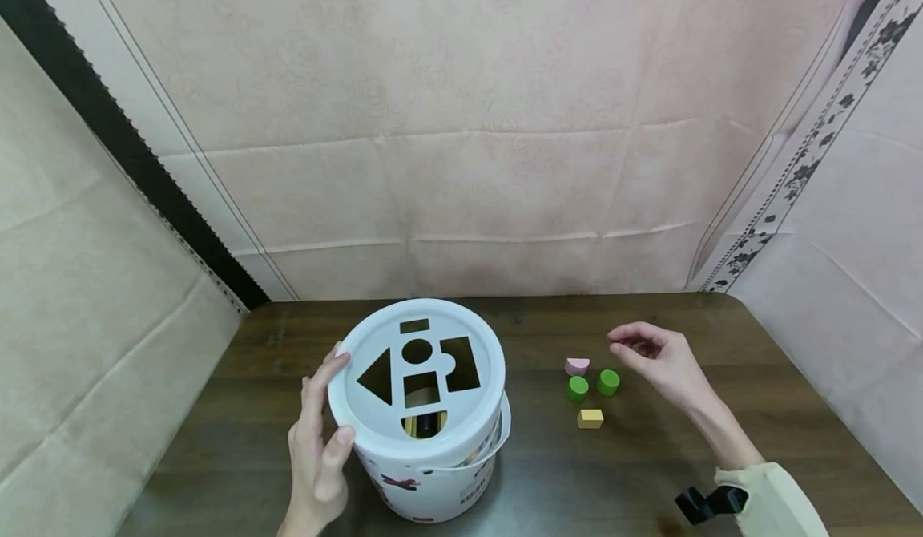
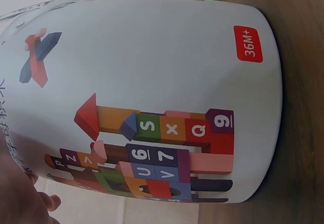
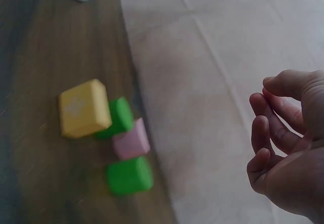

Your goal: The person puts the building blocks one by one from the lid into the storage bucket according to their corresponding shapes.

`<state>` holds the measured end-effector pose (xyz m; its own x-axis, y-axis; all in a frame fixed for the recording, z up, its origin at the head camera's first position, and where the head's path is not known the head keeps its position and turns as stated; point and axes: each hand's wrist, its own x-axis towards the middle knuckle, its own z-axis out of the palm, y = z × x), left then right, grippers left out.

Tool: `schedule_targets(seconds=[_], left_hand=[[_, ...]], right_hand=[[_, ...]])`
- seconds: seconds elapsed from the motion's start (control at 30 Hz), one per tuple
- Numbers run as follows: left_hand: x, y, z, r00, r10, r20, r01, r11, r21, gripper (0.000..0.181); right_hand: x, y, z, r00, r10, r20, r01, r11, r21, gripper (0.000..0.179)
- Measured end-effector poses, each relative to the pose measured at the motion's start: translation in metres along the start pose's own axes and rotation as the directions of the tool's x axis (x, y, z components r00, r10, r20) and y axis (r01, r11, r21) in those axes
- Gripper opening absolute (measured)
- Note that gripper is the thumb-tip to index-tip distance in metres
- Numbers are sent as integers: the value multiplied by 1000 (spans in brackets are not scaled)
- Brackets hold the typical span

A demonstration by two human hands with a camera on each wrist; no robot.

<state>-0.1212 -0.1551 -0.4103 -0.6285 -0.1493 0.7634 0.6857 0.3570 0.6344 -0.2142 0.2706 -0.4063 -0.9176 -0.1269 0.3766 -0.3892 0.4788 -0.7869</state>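
Observation:
A white toy-block bucket (image 1: 421,489) stands upright on the table, printed with coloured letter blocks. Its white lid (image 1: 461,417) has several shaped holes, and blocks show dimly through the front one. My left hand (image 1: 317,441) holds the bucket's left side, thumb and fingertips against the lid's rim. To the right, my right hand (image 1: 667,361) hovers above the table with loosely bent fingers, holding nothing. Nearest to it are two green cylinders (image 1: 608,382), a pink half-round block (image 1: 577,367) and a yellow block (image 1: 590,419).
The bucket's white handle (image 1: 506,421) hangs along its right side. Pale cloth (image 1: 469,200) rises behind the brown wooden table (image 1: 649,473) and at both sides. A black strap mount (image 1: 710,505) sits at my right cuff.

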Motion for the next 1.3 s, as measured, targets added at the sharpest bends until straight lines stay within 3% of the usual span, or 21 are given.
schedule_targets(seconds=[0.23, 0.63, 1.3], left_hand=[[-1, 0, 0, 1000, 6, 2, -6, 1000, -5, 55], [-1, 0, 0, 1000, 10, 0, -10, 1000, 1, 55], [-1, -1, 0, 1000, 3, -3, -3, 1000, -3, 54]], right_hand=[[-21, 28, 0, 998, 66, 7, -66, 998, 11, 14], [-54, 47, 18, 992, 113, 65, -123, 974, 191, 14], [-70, 65, 34, 987, 85, 137, -120, 955, 272, 22]])
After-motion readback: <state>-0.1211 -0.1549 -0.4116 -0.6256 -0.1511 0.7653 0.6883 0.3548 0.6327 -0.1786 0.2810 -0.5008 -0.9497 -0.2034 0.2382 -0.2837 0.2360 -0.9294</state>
